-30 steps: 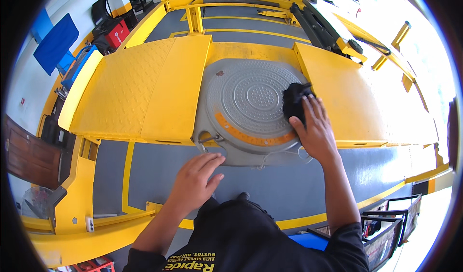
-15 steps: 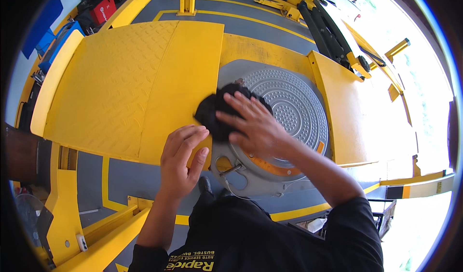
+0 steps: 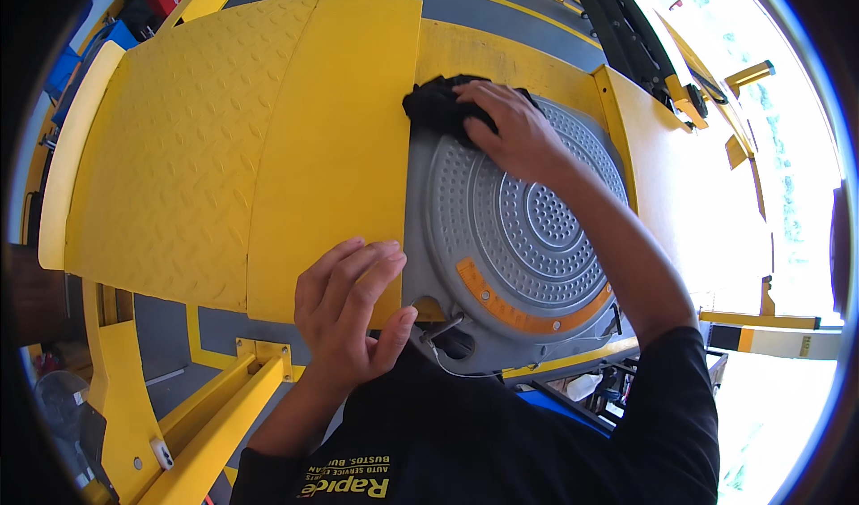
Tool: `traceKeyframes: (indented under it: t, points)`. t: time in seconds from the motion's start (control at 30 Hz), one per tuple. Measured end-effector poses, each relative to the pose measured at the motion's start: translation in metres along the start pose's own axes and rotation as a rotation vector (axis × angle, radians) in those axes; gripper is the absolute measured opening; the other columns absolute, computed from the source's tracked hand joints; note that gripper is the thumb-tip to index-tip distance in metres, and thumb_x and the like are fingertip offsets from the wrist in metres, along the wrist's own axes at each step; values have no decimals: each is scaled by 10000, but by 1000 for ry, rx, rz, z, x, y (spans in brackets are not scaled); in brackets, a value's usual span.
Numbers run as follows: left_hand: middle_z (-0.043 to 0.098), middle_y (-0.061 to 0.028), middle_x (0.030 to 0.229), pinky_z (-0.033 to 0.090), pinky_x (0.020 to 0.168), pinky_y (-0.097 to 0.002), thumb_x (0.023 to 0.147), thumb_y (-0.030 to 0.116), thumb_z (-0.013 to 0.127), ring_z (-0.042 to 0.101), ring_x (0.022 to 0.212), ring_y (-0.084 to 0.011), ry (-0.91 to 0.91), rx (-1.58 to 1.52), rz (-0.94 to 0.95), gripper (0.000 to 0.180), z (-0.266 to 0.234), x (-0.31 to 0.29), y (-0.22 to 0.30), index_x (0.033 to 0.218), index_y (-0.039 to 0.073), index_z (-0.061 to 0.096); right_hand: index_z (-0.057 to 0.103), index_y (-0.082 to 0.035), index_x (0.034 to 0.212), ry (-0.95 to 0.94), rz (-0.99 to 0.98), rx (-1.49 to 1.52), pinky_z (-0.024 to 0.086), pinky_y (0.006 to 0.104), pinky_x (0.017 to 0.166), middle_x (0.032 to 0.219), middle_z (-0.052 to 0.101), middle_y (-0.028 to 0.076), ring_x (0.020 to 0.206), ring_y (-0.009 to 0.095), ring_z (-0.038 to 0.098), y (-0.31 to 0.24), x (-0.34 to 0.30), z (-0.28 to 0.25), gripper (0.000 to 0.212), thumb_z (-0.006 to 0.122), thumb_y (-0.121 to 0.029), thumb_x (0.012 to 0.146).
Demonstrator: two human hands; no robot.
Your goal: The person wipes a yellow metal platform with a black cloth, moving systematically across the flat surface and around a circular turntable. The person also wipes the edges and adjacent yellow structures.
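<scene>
A bunched black cloth [image 3: 440,110] lies under my right hand [image 3: 514,129], pressed against the far left part of a grey turntable plate [image 3: 523,210]. The fingers of that hand curl over the cloth. The round plate has rings of raised dots and an orange scale strip [image 3: 506,306] along its near edge. My left hand [image 3: 351,313] hovers near the plate's near left corner, fingers apart and holding nothing. Below it, a metal pin with a thin cable [image 3: 440,328] sits at a cutout in the plate's grey base.
A yellow ramp [image 3: 179,165] with raised tread extends left of the plate, and another yellow platform [image 3: 684,183] lies to the right. Yellow lift beams [image 3: 210,424] stand at the lower left. Black lift parts [image 3: 626,40] rise at the far right. A white bottle [image 3: 583,386] is low on the right.
My right hand has pushed the black cloth away from me, to the plate's far left edge. The left hand stays near the near edge with its fingers apart. The view has shifted slightly.
</scene>
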State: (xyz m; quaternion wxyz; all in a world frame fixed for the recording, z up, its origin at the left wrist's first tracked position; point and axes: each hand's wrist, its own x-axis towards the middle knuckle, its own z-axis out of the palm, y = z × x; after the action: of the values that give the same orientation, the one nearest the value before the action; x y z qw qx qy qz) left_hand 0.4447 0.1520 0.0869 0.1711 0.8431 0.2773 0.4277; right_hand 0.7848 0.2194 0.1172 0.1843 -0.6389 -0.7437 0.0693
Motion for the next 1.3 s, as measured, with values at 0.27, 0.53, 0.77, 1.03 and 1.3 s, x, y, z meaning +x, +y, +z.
traceKeyframes:
  t: [0.27, 0.53, 0.77, 1.03, 1.3]
  points:
    - [732, -197, 1344, 463, 1164, -488, 1064, 356, 621, 655, 1292, -388, 71, -180, -97, 483, 2, -1, -4, 1384, -5, 665, 750, -34, 1289, -81, 9, -324, 496, 513, 1147, 1289, 704, 178, 1315, 388, 641, 15, 49, -3, 450, 644, -351, 988]
    - [683, -187, 1452, 397, 1194, -461, 1106, 341, 539, 595, 1389, -316, 35, -368, -342, 508, -13, -1, 6, 1472, -5, 608, 757, -3, 1114, -119, -304, 6, 510, 506, 1104, 1200, 716, 145, 1233, 357, 661, -74, -22, 7, 334, 634, -226, 897]
    - [691, -171, 1450, 377, 1196, -462, 1122, 347, 528, 586, 1402, -284, 2, -399, -346, 497, -15, 2, 7, 1470, 2, 612, 701, 4, 872, -210, -475, 292, 534, 502, 983, 984, 693, 138, 1077, 361, 652, -133, -102, 7, 207, 672, -184, 789]
    - [712, -152, 1421, 377, 1193, -471, 1138, 408, 534, 597, 1403, -291, -31, -419, -325, 499, -17, -5, 2, 1453, 34, 636, 694, 37, 1091, -153, -147, 665, 552, 390, 767, 956, 708, 122, 815, 294, 694, -114, -147, -63, 209, 639, -124, 969]
    - [722, -90, 1402, 435, 799, -238, 1173, 353, 542, 524, 854, -55, -145, -625, -284, 450, 4, 36, 21, 1431, 0, 651, 723, -51, 1042, -8, -177, 251, 497, 467, 1035, 1260, 693, 96, 1193, 302, 652, -185, -180, 18, 249, 808, -201, 862]
